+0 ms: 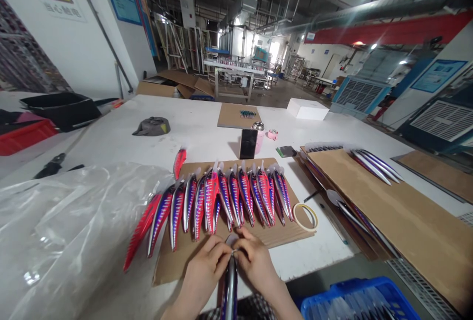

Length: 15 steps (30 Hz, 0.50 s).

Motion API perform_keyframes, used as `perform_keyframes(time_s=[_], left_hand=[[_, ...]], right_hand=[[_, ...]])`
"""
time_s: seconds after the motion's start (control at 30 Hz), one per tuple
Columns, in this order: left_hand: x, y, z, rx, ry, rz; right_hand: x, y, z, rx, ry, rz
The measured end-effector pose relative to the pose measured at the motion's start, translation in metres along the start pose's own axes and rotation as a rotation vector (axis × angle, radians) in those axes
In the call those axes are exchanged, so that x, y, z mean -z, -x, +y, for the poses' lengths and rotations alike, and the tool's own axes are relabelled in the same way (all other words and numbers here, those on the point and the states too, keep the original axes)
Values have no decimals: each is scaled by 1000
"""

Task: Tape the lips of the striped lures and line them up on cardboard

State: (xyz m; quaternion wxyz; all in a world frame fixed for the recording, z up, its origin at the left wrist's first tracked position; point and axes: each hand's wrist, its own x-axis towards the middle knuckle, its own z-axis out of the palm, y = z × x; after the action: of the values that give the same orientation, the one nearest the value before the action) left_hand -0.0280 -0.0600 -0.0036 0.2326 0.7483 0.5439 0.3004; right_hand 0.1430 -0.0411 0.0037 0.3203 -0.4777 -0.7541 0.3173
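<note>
Both my hands meet at the near table edge around one long dark fishing lure. My left hand and my right hand pinch the lure's front tip, fingers closed on a small metal ring there. Just beyond them lies a brown cardboard sheet carrying a fanned row of several red, purple and silver striped lures. One red lure lies apart on the white table, behind the row.
A tape roll lies right of the cardboard sheet. Clear plastic bags pile up at the left. More cardboard with silver lures sits right. A phone, a pink bottle and a blue crate are nearby.
</note>
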Motion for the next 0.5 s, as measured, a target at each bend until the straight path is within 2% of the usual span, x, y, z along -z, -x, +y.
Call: perform_keyframes(time_s=[0.17,0.37,0.5], left_hand=[[-1,-1,0,-12,-22,28],[0,-1,0,-10,-24,41],[0,-2,-1,-5,-20,34]], right_hand=[[3,-5,-2,-45,-53,11],[5,-1,-1,-26,-76,-8],[5,-1,-1,-33,-84,28]])
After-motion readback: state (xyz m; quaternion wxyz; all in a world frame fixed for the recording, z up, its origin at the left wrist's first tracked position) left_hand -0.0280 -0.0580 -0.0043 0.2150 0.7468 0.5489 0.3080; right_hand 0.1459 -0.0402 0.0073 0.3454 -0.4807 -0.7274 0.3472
